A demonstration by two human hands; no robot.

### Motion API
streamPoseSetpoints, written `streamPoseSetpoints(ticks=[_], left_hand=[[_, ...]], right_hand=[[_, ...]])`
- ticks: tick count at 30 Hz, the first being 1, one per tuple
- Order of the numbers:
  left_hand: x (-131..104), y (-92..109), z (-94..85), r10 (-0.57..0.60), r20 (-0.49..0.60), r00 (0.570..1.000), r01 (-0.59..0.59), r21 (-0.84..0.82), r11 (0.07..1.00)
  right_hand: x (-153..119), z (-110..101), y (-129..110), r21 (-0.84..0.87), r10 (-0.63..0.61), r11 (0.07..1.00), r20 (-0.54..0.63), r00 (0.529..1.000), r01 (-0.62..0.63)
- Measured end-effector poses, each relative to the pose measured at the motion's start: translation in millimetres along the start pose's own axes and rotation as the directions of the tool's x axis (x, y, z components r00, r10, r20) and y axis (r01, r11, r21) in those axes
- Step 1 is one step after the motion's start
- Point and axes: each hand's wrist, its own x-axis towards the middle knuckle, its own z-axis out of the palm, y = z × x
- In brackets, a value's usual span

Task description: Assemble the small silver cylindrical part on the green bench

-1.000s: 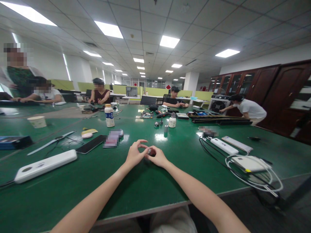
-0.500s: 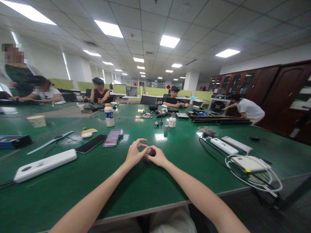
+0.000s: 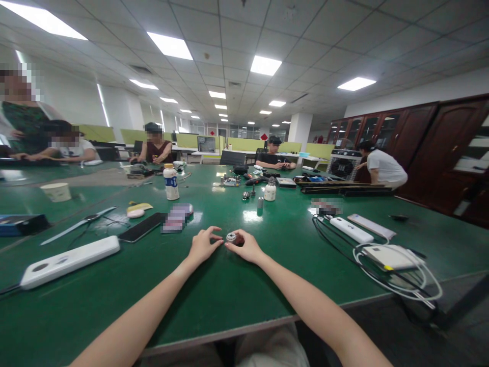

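Gripping a small round metal part [image 3: 231, 237] between thumb and fingers: right hand [image 3: 246, 246], on the part's 3 o'clock side. Part is upright at the green table [image 3: 198, 316], perforated face up. Left hand [image 3: 205, 245] open at 9 o'clock, just beside it, fingertips apart. Black smartphone [image 3: 142, 227] farther out at 9; white bottle [image 3: 270, 191] at 1 o'clock.

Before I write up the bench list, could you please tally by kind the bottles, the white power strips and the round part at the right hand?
Bottles: 2
White power strips: 2
Round part at the right hand: 1
Total: 5
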Motion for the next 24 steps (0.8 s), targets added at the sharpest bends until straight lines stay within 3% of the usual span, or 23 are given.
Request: streamPoseSetpoints(ticks=[4, 10, 14, 24], left_hand=[[2, 3, -0.9, -0.012, -0.037, 0.999, 0.011, -0.035, 0.999], [0, 30, -6.8, 0.074, -0.26, 0.963, -0.142, -0.254, 0.957], [-4, 41, -4.1, 0.157, -0.216, 0.964, -0.215, -0.28, 0.936], [-4, 41, -1.9, 0.185, -0.192, 0.964, -0.235, -0.282, 0.93]], right_hand=[[0, 0, 2, 0.0, -0.004, 1.0, 0.004, 1.0, 0.004], [2, 1, 6, -0.018, 0.003, 1.0, 0.01, 1.0, -0.003], [2, 1, 5, -0.024, 0.004, 1.0, 0.025, 1.0, -0.003], [3, 1, 9, -0.052, 0.002, 0.999, 0.016, 1.0, -0.001]])
